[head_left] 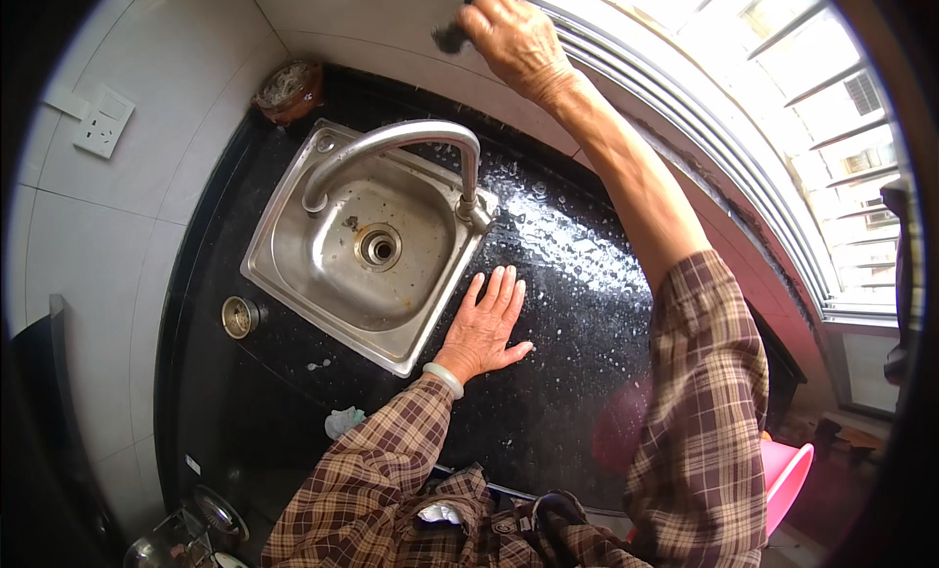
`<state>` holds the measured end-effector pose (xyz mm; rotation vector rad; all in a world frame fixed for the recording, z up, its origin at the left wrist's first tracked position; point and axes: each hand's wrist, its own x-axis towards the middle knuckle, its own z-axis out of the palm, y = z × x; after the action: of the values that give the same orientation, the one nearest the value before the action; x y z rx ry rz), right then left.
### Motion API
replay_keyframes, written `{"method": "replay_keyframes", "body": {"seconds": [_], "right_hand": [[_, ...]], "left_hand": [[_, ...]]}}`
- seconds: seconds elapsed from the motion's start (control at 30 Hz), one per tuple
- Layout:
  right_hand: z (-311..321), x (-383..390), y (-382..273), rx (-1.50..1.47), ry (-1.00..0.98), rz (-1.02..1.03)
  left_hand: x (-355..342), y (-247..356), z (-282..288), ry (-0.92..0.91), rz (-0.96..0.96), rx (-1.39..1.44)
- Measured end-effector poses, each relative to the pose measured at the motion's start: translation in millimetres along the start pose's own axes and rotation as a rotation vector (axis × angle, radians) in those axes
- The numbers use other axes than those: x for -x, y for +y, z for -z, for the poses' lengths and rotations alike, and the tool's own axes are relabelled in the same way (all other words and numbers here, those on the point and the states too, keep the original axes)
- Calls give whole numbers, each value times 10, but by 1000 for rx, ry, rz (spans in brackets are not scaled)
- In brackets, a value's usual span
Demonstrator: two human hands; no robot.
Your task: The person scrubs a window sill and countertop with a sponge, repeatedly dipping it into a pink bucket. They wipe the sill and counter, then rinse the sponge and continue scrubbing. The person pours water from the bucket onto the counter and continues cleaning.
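Observation:
My left hand lies flat on the wet black countertop, fingers spread, close to the right rim of the steel sink. A pale bangle circles that wrist. High up by the tiled wall beside the window, my right hand is closed around a dark, bristly brush-like thing; the fingers hide part of it. A curved steel faucet arches over the sink. Dark bits of debris lie around the sink's drain. Foamy water droplets cover the counter right of the faucet.
A round metal strainer rests left of the sink, and a crumpled grey-green piece lies by my left sleeve. A brown bowl stands in the back corner. The barred window is at right, above a pink plastic container.

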<state>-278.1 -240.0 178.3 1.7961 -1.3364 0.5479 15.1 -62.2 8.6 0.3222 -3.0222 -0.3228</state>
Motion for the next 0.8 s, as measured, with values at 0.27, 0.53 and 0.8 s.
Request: {"method": "replay_keyframes", "body": {"seconds": [0.27, 0.53, 0.8], "right_hand": [[467, 664, -6, -35, -319, -238], [381, 134, -130, -24, -45, -189], [154, 569, -288, 100, -217, -255]], "left_hand": [[14, -21, -3, 31, 1, 26], [12, 10, 40, -19, 2, -74], [4, 3, 14, -4, -9, -15]]}}
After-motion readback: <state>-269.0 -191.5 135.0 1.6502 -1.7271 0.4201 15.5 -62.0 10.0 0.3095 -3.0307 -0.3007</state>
